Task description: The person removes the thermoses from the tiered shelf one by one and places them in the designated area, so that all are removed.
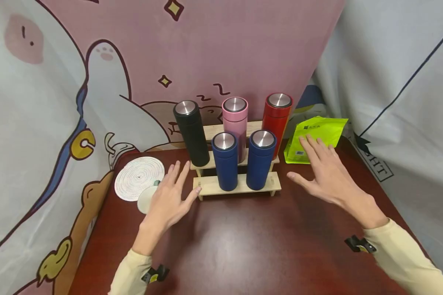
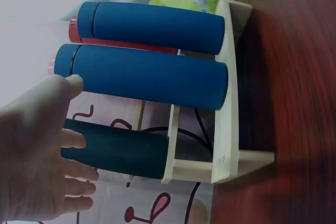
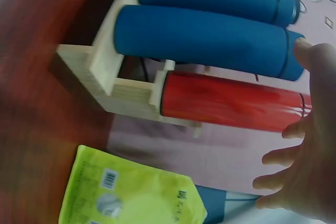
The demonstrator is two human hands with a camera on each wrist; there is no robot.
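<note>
A wooden tiered rack (image 1: 214, 186) bears several thermos bottles. Two blue thermoses (image 1: 227, 164) (image 3: 205, 38) stand on its front step. Behind them are a black thermos (image 1: 192, 135), a pink thermos (image 1: 235, 119) and a red thermos (image 1: 277, 114). My left hand (image 1: 170, 200) hovers at the rack's left with fingers spread, nearest the black thermos and holding nothing. To the right, my right hand (image 1: 325, 176) is also spread and holds nothing; in the head view it overlaps a bright green pouch (image 1: 317, 127). Whether either hand touches anything cannot be told.
A round white woven mat (image 1: 133, 176) lies on the dark red table (image 1: 236, 246) at the left. Partly behind my left hand is a small pale round item (image 1: 145, 200). Printed cloth (image 1: 221, 49) hangs behind the table and along its sides.
</note>
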